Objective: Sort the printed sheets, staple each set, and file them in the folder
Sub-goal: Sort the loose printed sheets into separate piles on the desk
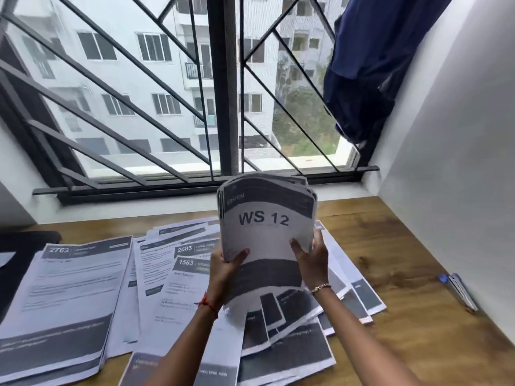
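Note:
A thick stack of printed sheets (266, 229) stands upright above the table, its front page reading "WS 12". My left hand (224, 270) grips its left edge with the thumb across the front. My right hand (310, 257) grips the right edge the same way. Below and around the stack, several loose printed sheets (167, 274) lie fanned over the wooden table (404, 260), some headed 2683 and 1563. A separate pile headed 2763 (69, 302) lies at the left. A stapler (458, 291), blue and silver, lies at the right near the wall. No folder can be made out.
A barred window (223, 93) and its sill run along the table's far edge. A white wall (459, 162) closes the right side, with a dark blue curtain (370, 65) bunched at its top. A black object (25, 243) sits at the table's left edge.

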